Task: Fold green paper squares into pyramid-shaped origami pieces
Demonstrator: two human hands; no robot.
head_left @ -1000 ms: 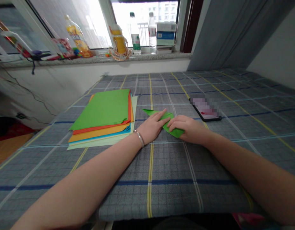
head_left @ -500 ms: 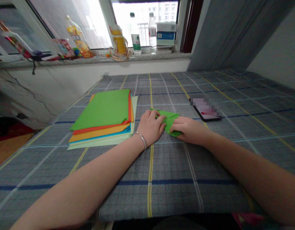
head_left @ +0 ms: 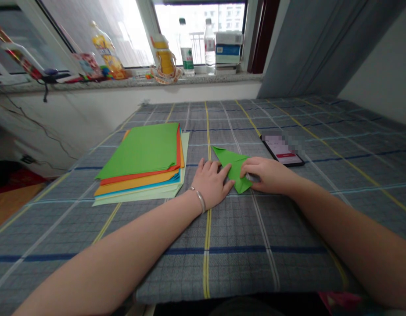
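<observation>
right of the paper stack (head_left: pixel 143 147), the folded green paper (head_left: pixel 235 169) lies under the left hand's (head_left: pixel 210 182) spread fingertips stack-side and the right hand's (head_left: pixel 270 175) curled fingers opposite, whether pinching i can't tell.

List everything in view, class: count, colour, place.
Cloth: one, grey, lower half
Folded paper: one, green, centre
Paper stack: one, multicoloured, left
Phone: one, black, right
Window: one, white frame, top
Sill: one, grey, below window
Bottles: three, clear and yellow, sill
Container: one, yellow, sill
Boxes: count unclear, blue, white, sill
Sill clutter: uncounted, mixed, left
Curtain: one, grey, right
Bangle: one, silver, left arm
Arms: two, bare, lower corners
Left grip: one, bare, folded paper's left edge
Right grip: one, bare, paper's right edge
</observation>
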